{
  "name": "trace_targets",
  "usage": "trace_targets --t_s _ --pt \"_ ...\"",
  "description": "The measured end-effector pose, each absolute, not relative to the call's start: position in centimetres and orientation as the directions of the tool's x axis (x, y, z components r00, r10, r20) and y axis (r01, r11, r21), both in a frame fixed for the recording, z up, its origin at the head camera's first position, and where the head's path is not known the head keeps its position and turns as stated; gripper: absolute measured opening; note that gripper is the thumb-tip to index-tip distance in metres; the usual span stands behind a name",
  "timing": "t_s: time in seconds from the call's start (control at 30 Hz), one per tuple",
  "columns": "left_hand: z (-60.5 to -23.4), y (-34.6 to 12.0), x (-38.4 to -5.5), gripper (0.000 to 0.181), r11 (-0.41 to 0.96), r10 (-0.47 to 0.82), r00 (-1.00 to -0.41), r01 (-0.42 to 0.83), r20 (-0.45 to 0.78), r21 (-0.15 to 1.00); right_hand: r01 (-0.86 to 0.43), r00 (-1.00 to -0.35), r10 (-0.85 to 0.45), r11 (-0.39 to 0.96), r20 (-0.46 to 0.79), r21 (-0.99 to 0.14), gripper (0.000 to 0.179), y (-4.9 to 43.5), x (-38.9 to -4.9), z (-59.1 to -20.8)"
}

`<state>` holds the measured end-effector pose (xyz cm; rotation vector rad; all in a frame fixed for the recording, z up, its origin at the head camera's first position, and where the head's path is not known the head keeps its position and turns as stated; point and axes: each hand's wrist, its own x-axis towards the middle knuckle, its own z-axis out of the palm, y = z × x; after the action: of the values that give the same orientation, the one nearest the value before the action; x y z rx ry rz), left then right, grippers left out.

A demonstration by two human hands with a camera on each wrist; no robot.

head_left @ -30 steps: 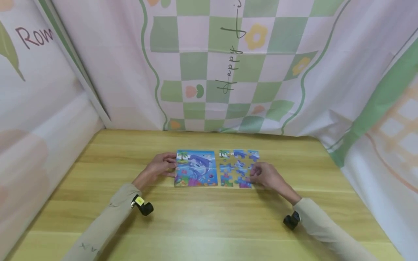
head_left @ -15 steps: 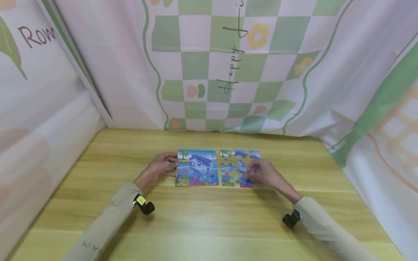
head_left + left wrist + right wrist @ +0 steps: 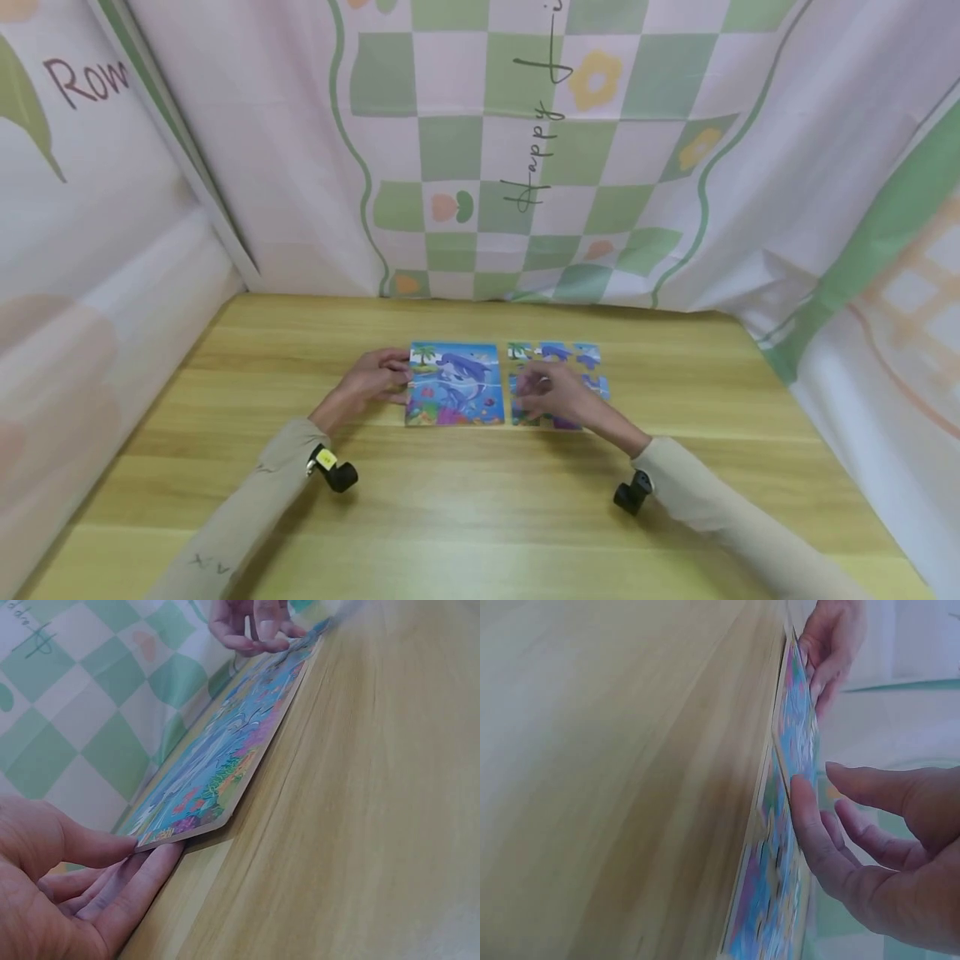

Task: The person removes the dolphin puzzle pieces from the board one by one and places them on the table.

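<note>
A dolphin picture board (image 3: 455, 383) lies on the wooden table. My left hand (image 3: 371, 377) pinches its left edge; in the left wrist view the thumb lies at the top edge and fingers reach under the raised near corner. To the board's right is a grid of loose jigsaw pieces (image 3: 588, 357) with matching dolphin artwork. My right hand (image 3: 558, 393) is over these pieces, close to the board's right edge, and hides several of them. In the right wrist view a thin puzzle piece (image 3: 781, 754) shows tilted edge-on at its fingertips, held between finger and thumb.
The pale wooden table (image 3: 457, 508) extends around the puzzle on every side. A curtain (image 3: 442, 150) with green checks and lettering hangs along the back edge. White printed fabric (image 3: 97, 242) closes off the left, and more fabric (image 3: 885, 358) the right.
My right hand has moved left, from the right column of loose pieces toward the board, uncovering a piece at the far right. My left hand stays at the board's left edge.
</note>
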<state>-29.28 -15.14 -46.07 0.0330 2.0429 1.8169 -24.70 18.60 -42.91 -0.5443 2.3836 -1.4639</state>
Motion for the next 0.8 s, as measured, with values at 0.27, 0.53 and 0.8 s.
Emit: trace_targets --t_s 0.27,0.53,0.8 --pt "-45.8 -15.4 -29.4 0.056 0.133 0.277 -0.922 -0.244 -0.272 0.961 -0.172 -0.878 -0.471 0.481 -0.088 -0.86 0.028 16.1 -25.4 -42.2" --pt "-45.2 -15.3 -29.6 0.056 0.156 0.267 -0.922 -0.247 -0.282 0.956 -0.201 -0.851 -0.508 0.547 -0.132 -0.812 0.036 14.8 -26.8 -41.7" --pt "-45.2 -15.2 -29.3 0.054 0.207 0.296 -0.908 -0.241 -0.295 0.948 -0.274 -0.828 -0.54 0.626 -0.153 -0.73 0.047 14.2 -27.0 -41.9"
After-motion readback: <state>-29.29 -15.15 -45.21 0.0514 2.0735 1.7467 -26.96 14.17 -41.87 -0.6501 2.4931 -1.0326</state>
